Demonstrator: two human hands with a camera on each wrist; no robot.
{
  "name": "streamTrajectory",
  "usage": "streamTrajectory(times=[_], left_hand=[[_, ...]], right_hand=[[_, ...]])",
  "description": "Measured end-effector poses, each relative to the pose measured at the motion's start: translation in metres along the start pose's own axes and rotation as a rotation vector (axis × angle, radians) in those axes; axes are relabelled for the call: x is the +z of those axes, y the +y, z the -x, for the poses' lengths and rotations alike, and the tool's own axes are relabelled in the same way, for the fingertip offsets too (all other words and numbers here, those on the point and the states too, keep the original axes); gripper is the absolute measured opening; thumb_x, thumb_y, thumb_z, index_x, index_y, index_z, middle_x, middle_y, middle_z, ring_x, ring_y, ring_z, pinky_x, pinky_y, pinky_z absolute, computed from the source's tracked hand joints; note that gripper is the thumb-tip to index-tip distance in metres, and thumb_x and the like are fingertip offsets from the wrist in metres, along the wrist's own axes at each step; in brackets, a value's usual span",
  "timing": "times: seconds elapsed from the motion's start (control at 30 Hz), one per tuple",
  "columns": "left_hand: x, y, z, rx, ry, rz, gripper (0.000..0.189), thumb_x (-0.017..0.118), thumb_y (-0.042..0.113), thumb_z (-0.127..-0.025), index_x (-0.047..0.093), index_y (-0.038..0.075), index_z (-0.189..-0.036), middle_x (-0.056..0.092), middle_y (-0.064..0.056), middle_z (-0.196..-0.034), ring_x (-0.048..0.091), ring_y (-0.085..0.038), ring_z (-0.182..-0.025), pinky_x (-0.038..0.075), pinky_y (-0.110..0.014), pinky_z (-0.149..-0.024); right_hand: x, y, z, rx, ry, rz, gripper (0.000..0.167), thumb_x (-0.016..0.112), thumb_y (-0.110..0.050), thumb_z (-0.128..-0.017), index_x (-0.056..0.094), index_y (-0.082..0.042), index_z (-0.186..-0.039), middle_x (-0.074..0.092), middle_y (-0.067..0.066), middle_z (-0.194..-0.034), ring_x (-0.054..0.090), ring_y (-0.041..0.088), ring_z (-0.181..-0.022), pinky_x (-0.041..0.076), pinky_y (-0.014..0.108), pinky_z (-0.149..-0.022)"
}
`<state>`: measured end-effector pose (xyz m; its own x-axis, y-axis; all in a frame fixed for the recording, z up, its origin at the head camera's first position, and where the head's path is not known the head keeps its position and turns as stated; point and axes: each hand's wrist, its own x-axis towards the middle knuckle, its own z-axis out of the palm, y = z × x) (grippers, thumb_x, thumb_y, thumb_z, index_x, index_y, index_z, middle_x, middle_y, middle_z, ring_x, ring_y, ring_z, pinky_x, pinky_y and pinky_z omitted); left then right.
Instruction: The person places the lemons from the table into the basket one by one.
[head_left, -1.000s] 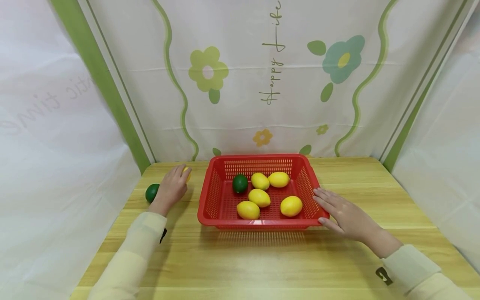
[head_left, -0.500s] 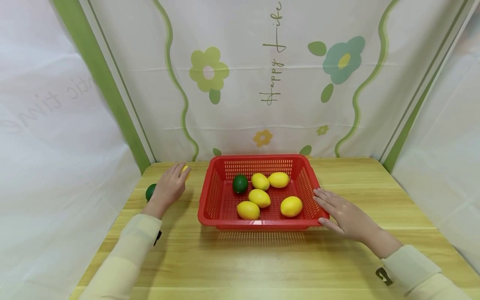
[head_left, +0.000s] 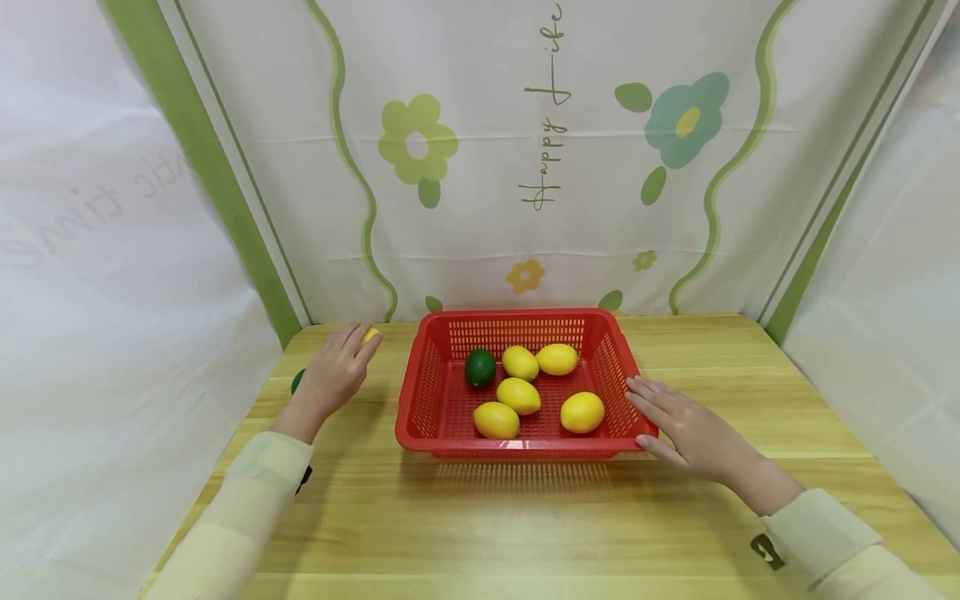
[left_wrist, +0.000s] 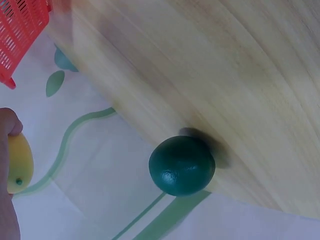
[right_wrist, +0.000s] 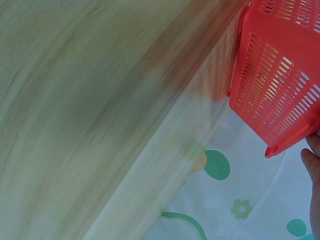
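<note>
My left hand (head_left: 335, 367) holds a yellow lemon (left_wrist: 21, 162) between thumb and fingers over the left part of the table; the head view shows only a bit of it. Close behind that wrist a dark green, rounded fruit (left_wrist: 182, 166) lies on the wood, mostly hidden by the hand in the head view. A red plastic basket (head_left: 513, 447) stands mid-table. My right hand (head_left: 693, 429) rests on its right rim with the fingers straight and the thumb at the front corner. Inside the basket lie several lemons (head_left: 582, 412) and one dark green fruit (head_left: 480, 367).
The wooden table (head_left: 510, 533) ends at a white cloth backdrop (head_left: 480, 233) printed with flowers. White cloth also hangs along the left and right sides. Bare wood shows between the left hand and the basket.
My left hand has shifted slightly left with the lemon, covering more of the green fruit on the table. The right hand and basket stay where they were.
</note>
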<state>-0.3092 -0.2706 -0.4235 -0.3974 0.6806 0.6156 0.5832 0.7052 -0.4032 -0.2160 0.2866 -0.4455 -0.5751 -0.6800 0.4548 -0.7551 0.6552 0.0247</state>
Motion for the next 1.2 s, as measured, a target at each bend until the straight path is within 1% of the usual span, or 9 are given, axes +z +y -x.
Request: streamTrajectory(times=[0.1, 0.2, 0.43, 0.57, 0.67, 0.8, 0.93, 1.07, 1.2], left_hand=[[-0.003, -0.001, -0.001, 0.012, 0.027, 0.007, 0.039, 0.054, -0.003, -0.083, 0.058, -0.007, -0.122, 0.056, -0.03, -0.122, 0.055, -0.045, -0.108, 0.051, -0.052, -0.084], [-0.005, 0.0, -0.002, 0.027, 0.047, 0.008, 0.042, 0.058, -0.004, -0.08, 0.058, -0.007, -0.122, 0.056, -0.03, -0.122, 0.056, -0.045, -0.108, 0.052, -0.053, -0.084], [-0.012, 0.002, -0.006, 0.053, 0.051, 0.004, 0.047, 0.065, -0.005, -0.074, 0.06, -0.007, -0.121, 0.057, -0.029, -0.121, 0.057, -0.044, -0.106, 0.052, -0.051, -0.085], [-0.015, 0.004, -0.008, 0.067, 0.061, 0.004, 0.042, 0.059, -0.003, -0.08, 0.06, -0.007, -0.122, 0.057, -0.029, -0.122, 0.057, -0.043, -0.106, 0.052, -0.05, -0.084], [-0.017, 0.006, -0.009, 0.069, 0.052, -0.004, 0.036, 0.045, 0.001, -0.091, 0.06, -0.006, -0.122, 0.057, -0.029, -0.122, 0.057, -0.043, -0.107, 0.052, -0.05, -0.085], [-0.02, 0.01, -0.012, 0.071, 0.056, 0.008, 0.041, 0.03, 0.008, -0.099, 0.06, -0.006, -0.123, 0.057, -0.029, -0.123, 0.056, -0.044, -0.109, 0.051, -0.05, -0.087], [-0.022, 0.013, -0.016, 0.086, 0.081, 0.026, 0.041, 0.029, 0.009, -0.1, 0.061, -0.006, -0.122, 0.057, -0.029, -0.123, 0.056, -0.044, -0.109, 0.051, -0.051, -0.089], [-0.023, 0.016, -0.02, 0.093, 0.08, 0.025, 0.041, 0.029, 0.009, -0.101, 0.061, -0.005, -0.122, 0.057, -0.029, -0.124, 0.056, -0.044, -0.11, 0.051, -0.05, -0.089], [-0.026, 0.019, -0.024, 0.094, 0.058, 0.03, 0.036, 0.039, 0.006, -0.097, 0.06, -0.005, -0.124, 0.056, -0.028, -0.126, 0.055, -0.043, -0.112, 0.05, -0.05, -0.091]], right_hand=[[-0.001, -0.001, -0.001, 0.003, -0.004, 0.004, 0.062, 0.067, -0.038, -0.089, 0.055, 0.003, -0.134, 0.049, 0.019, -0.142, 0.047, 0.039, -0.127, 0.007, 0.019, -0.114], [-0.002, -0.001, -0.001, 0.004, -0.004, 0.005, 0.062, 0.068, -0.037, -0.089, 0.055, 0.004, -0.134, 0.049, 0.019, -0.141, 0.047, 0.039, -0.127, 0.007, 0.019, -0.113], [-0.002, -0.001, -0.002, -0.006, -0.003, 0.006, 0.061, 0.067, -0.037, -0.09, 0.056, 0.004, -0.133, 0.05, 0.019, -0.141, 0.048, 0.039, -0.126, 0.007, 0.019, -0.114], [-0.001, 0.0, -0.001, -0.011, 0.001, 0.002, 0.061, 0.064, -0.04, -0.092, 0.055, 0.004, -0.134, 0.049, 0.02, -0.141, 0.048, 0.04, -0.126, 0.008, 0.019, -0.114], [-0.001, 0.0, 0.0, -0.007, 0.001, 0.001, 0.061, 0.064, -0.04, -0.092, 0.055, 0.004, -0.134, 0.049, 0.02, -0.141, 0.048, 0.039, -0.126, 0.007, 0.019, -0.114], [-0.001, -0.001, 0.0, 0.001, -0.005, 0.003, 0.062, 0.066, -0.039, -0.09, 0.055, 0.003, -0.135, 0.048, 0.019, -0.142, 0.047, 0.039, -0.127, 0.007, 0.019, -0.114], [-0.001, -0.001, 0.0, 0.004, -0.013, 0.006, 0.063, 0.067, -0.038, -0.089, 0.054, 0.003, -0.135, 0.048, 0.019, -0.142, 0.046, 0.039, -0.128, 0.007, 0.019, -0.114], [-0.002, -0.002, -0.001, 0.005, -0.015, 0.006, 0.062, 0.067, -0.037, -0.089, 0.054, 0.004, -0.135, 0.048, 0.019, -0.143, 0.046, 0.039, -0.128, 0.007, 0.019, -0.114], [-0.002, -0.002, -0.001, 0.004, -0.012, 0.006, 0.062, 0.067, -0.037, -0.089, 0.054, 0.004, -0.135, 0.048, 0.02, -0.142, 0.046, 0.039, -0.128, 0.007, 0.019, -0.114]])
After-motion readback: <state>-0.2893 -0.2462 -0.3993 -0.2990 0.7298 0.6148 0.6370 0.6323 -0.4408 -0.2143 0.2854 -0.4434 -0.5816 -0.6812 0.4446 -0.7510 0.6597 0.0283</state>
